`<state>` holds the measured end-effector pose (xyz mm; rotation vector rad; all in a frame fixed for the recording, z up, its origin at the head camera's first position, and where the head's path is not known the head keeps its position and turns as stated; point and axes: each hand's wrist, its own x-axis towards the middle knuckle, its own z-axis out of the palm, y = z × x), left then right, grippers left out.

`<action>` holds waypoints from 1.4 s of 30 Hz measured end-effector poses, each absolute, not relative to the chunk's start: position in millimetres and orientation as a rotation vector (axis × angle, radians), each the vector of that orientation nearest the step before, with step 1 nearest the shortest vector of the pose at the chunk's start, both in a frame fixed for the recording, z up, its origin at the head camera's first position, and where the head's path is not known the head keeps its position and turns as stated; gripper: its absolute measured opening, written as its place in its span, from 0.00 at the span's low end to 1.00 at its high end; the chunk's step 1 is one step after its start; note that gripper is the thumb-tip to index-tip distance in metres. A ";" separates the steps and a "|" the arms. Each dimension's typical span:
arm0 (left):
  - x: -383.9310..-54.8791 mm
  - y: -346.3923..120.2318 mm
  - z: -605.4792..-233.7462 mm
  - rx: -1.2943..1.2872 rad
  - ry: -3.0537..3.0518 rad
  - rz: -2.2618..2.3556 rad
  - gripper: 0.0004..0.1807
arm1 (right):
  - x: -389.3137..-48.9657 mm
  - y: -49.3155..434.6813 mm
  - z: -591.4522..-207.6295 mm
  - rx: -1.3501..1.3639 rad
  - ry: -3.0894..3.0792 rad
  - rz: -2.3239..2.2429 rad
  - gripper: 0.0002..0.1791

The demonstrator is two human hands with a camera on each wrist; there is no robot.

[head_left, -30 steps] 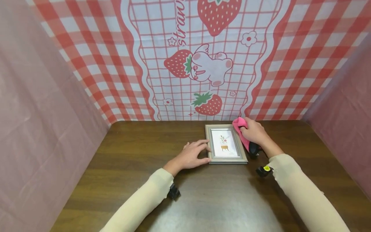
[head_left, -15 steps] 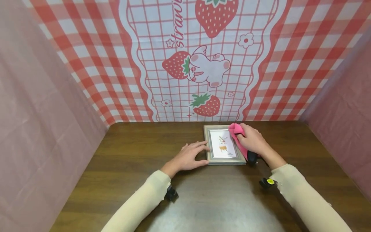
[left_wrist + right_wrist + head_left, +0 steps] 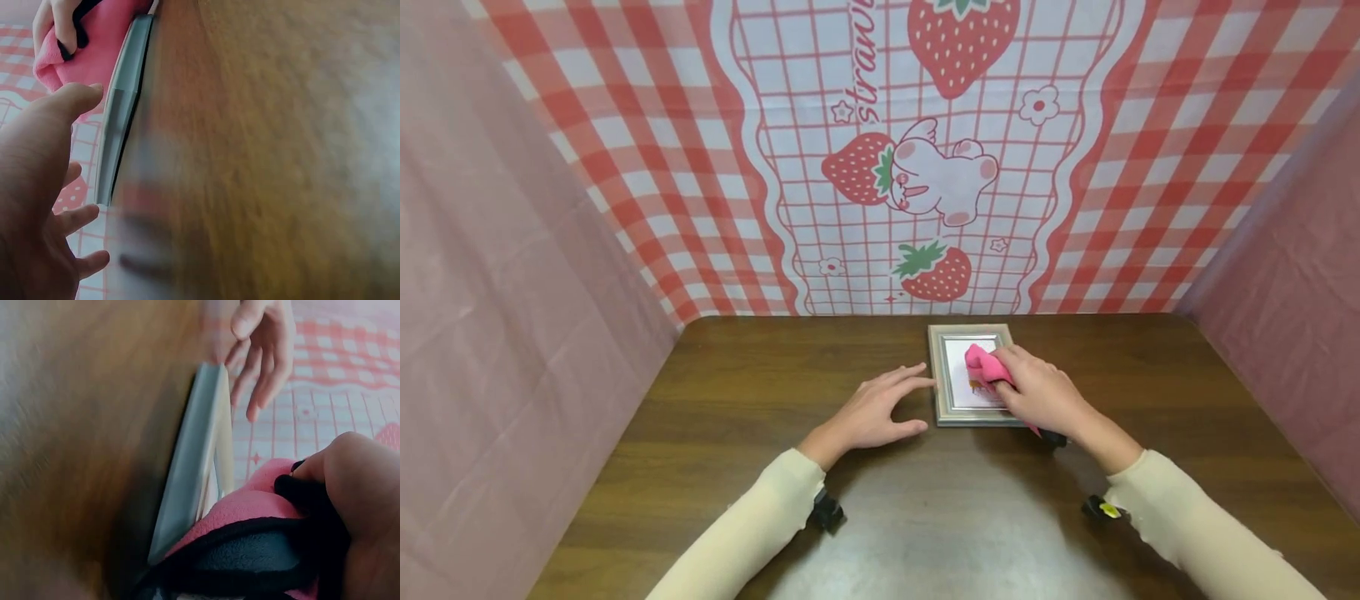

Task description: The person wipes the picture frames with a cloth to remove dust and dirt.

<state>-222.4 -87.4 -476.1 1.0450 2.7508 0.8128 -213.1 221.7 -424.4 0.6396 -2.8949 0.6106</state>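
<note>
A picture frame [image 3: 970,419] with a silvery-beige border lies flat on the table, its picture facing up. My right hand [image 3: 1045,396] grips a bunched pink cloth [image 3: 988,367] over the middle of the picture, covering part of the drawing. Black edging and a dark grey patch show on the cloth [image 3: 250,506] in the right wrist view. My left hand [image 3: 880,408] is beside the frame's left edge, fingers spread and holding nothing. Its index fingertip is close to that edge; whether it touches I cannot tell.
The brown wooden table [image 3: 760,367] ends at the back against a red-and-white checked cloth [image 3: 700,167] printed with strawberries. Pink fabric [image 3: 520,292] hangs along the left side, with more on the right. Small black devices [image 3: 826,510] sit at both wrists.
My right hand has carried the cloth leftward from the frame's right border onto the middle of the picture. My left hand has drawn back slightly left from the frame.
</note>
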 end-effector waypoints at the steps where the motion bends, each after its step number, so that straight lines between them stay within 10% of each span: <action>1: -221.9 -88.5 -476.0 1.048 2.749 0.816 0.38 | -209.4 219.3 -424.8 0.671 -2.877 0.577 0.20; 42: -195.7 -103.7 -475.5 1.132 2.725 0.818 0.29 | -151.9 186.7 -433.9 1.414 -2.865 0.257 0.24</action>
